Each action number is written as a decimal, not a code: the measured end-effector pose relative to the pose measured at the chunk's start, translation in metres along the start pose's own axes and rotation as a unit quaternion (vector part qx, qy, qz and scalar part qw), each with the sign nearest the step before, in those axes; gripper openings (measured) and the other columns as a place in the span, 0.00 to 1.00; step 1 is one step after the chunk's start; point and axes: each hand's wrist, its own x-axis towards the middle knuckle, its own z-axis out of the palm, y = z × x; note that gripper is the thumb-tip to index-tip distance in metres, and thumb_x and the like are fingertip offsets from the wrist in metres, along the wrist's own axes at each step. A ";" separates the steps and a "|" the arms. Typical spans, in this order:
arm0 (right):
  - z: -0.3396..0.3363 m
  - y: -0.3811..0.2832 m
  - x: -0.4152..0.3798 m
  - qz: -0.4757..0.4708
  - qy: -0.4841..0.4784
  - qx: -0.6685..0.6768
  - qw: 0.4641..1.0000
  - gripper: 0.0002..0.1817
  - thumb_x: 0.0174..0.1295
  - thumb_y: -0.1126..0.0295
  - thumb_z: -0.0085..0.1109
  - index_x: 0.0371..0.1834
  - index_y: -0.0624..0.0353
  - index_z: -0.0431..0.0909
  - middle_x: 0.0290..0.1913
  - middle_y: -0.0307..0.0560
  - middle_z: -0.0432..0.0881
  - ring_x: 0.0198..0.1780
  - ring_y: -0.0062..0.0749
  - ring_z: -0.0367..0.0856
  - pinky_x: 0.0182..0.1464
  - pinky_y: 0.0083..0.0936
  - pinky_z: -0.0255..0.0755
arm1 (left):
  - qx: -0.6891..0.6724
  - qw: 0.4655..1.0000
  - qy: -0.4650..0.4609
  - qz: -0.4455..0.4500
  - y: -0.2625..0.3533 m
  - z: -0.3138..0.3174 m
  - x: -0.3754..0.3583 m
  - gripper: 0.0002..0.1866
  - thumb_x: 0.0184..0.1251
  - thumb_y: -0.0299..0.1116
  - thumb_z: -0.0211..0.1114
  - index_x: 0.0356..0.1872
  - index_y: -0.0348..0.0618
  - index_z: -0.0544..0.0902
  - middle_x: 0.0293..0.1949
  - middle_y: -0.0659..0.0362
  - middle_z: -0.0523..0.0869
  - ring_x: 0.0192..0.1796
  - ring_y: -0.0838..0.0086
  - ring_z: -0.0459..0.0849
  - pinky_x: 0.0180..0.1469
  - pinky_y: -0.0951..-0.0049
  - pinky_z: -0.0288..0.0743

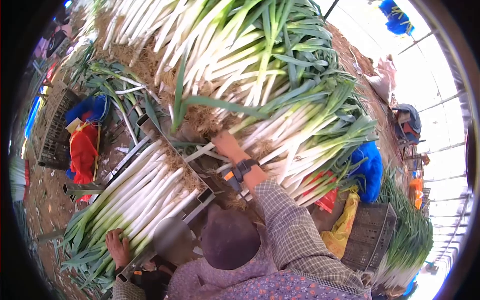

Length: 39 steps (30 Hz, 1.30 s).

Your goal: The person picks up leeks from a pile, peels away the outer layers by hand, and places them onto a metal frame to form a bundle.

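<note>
My left hand lies with its fingers apart on the green upper part of a row of leeks. These leeks rest side by side in a metal frame, roots toward the frame's end bar. My right hand reaches to the root ends of the large leek pile. Its fingers are curled round a leek near the root end; the fingertips are partly hidden. A wristband shows on my right wrist.
Left of the frame are a dark plastic crate and a red bag. On the right lie a blue bag, a yellow sack and another dark crate. More leeks lie beyond that crate.
</note>
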 end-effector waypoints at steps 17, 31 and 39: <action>-0.093 -0.065 -0.007 -0.082 0.320 0.501 0.800 0.16 0.68 0.70 0.57 0.47 0.59 0.58 0.36 0.50 0.74 0.31 0.36 0.78 0.32 0.38 0.80 | -0.010 1.000 0.003 -0.020 0.007 -0.003 0.001 0.15 0.56 0.37 0.56 0.44 0.43 0.77 0.45 0.52 0.77 0.51 0.54 0.72 0.56 0.54 0.64; -0.078 -0.246 -0.112 -0.213 -0.124 0.653 0.716 0.14 0.77 0.63 0.44 0.43 0.66 0.69 0.35 0.45 0.74 0.34 0.30 0.71 0.43 0.28 0.72 | -0.041 0.997 0.030 0.052 -0.041 0.024 -0.007 0.20 0.53 0.43 0.67 0.46 0.45 0.82 0.44 0.48 0.80 0.50 0.50 0.77 0.53 0.52 0.73; 0.193 -0.284 -0.178 -0.480 -0.172 -0.021 0.860 0.27 0.65 0.74 0.59 0.69 0.55 0.69 0.49 0.45 0.84 0.45 0.33 0.82 0.50 0.28 0.78 | -0.059 0.997 0.036 -0.022 -0.012 0.004 -0.017 0.20 0.56 0.45 0.64 0.49 0.50 0.83 0.50 0.53 0.81 0.56 0.54 0.76 0.60 0.54 0.69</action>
